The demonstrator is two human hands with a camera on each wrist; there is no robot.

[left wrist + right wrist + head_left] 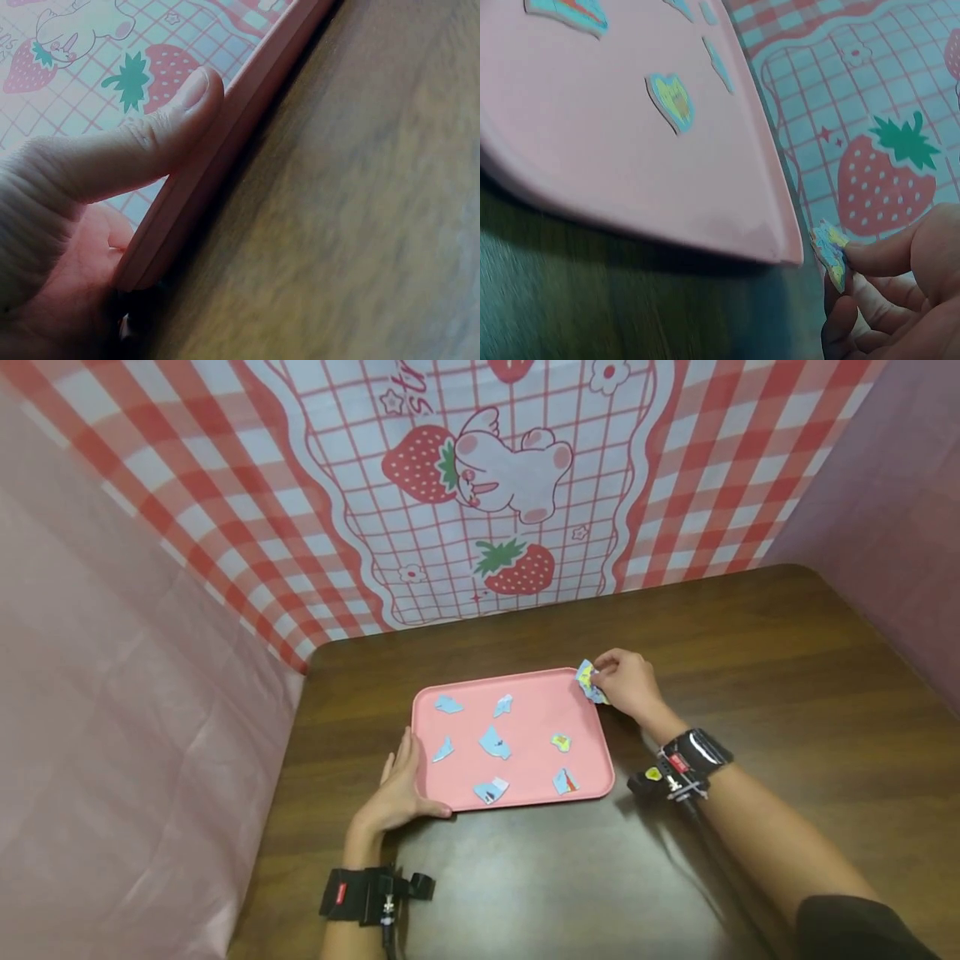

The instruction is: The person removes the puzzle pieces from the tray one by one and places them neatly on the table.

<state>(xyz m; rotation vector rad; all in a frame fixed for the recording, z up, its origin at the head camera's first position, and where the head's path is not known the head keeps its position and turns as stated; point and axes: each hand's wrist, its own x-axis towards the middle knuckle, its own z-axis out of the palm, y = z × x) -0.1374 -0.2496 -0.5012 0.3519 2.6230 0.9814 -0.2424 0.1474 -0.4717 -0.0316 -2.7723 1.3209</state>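
Observation:
At the far right corner of the pink tray (pixel 525 777), my right hand (pixel 630 685) pinches a blue and yellow puzzle piece (pixel 586 677) between thumb and fingers. In the right wrist view the held piece (pixel 828 251) appears just beyond the tray's corner. My left hand (pixel 397 789) rests against the tray's near left corner, its fingers along the left side and its thumb (pixel 150 142) straight over the front rim. Spread apart in the tray lie several irregular puzzle pieces, among them a large blue one (pixel 494 742), a yellow one (pixel 560 742) and one with a red shape (pixel 566 781).
The tray lies on a brown wooden table (pixel 750 693). A red checked cloth with strawberries (pixel 517 568) hangs behind it, and a pink curtain (pixel 135 693) hangs at the left. Each wrist wears a black strap with a camera and a cable.

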